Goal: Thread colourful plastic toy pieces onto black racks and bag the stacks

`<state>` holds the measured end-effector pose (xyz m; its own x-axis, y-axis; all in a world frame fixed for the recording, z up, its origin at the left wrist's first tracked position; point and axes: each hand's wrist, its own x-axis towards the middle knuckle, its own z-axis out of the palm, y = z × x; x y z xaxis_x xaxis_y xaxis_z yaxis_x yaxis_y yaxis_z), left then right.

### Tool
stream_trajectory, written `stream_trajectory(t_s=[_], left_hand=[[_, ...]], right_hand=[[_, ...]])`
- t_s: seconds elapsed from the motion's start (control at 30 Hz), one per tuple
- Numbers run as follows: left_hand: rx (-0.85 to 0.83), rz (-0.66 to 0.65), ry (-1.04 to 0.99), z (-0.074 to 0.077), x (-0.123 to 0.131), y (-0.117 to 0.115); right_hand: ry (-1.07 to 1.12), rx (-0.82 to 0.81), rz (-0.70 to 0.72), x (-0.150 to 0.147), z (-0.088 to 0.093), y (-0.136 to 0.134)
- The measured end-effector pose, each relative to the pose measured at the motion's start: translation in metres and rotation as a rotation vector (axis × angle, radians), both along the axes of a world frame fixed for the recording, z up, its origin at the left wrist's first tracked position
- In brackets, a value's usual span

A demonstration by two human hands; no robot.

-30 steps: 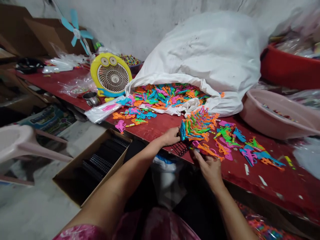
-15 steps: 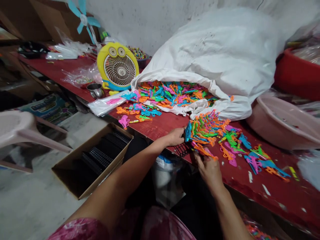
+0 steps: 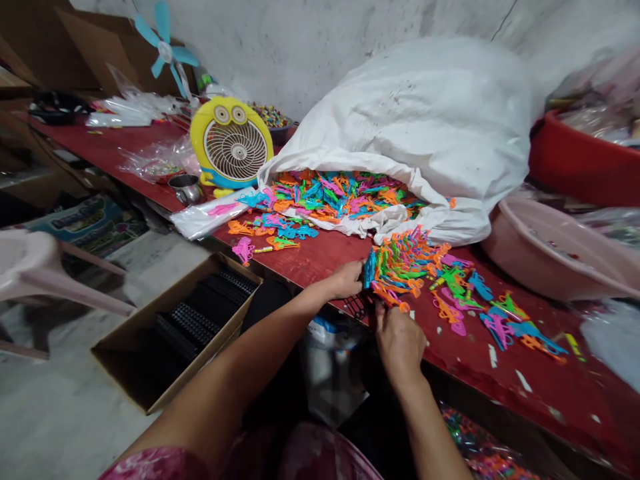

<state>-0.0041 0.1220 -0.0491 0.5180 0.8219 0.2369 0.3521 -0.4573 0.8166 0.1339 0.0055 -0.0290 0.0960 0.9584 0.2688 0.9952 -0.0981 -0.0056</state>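
Observation:
A black plastic grid rack [image 3: 355, 306] juts over the table's front edge. Standing in close rows on it are small bright plastic toys [image 3: 400, 263] in orange, green, blue and pink. My left hand [image 3: 346, 280] is closed around the rack's left end, fingertips hidden behind the blue toys. At the near edge, just under an orange toy [image 3: 387, 295], my right hand [image 3: 400, 339] is closed, and its fingertips are hidden. Loose toys [image 3: 460, 287] lie right of the rack. Behind it, a white sack [image 3: 420, 127] lies open-mouthed, full of the same toys.
A yellow fan [image 3: 235, 143] and a metal cup [image 3: 186, 188] stand to the left on the red table [image 3: 320, 257]. Pink [image 3: 560, 260] and red basins [image 3: 575, 160] are at right. A cardboard box [image 3: 165, 393] holding black racks sits on the floor beside a plastic stool [image 3: 45, 263].
My right hand has shifted left and drawn in beneath the orange toy, its fingers closing more. My left hand stays at the rack's left end. The view has shifted slightly.

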Motion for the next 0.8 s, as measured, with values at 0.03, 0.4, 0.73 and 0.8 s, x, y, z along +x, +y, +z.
stream_trajectory(t_s=[0.03,0.4,0.73,0.8], left_hand=[[-0.003,-0.004,-0.009,-0.001,0.001,0.001],[0.359,0.560,-0.333,0.021,-0.011,-0.065],[0.639,0.378,0.063,0.059,0.016,-0.093],[0.636,0.379,0.072,0.059,0.015,-0.091]], right_hand=[[0.000,-0.022,0.003,-0.001,0.004,0.000],[0.112,-0.037,0.027,0.000,0.010,0.001],[0.273,0.018,0.089,0.003,0.003,0.002],[0.297,0.046,0.105,0.004,-0.001,0.003]])
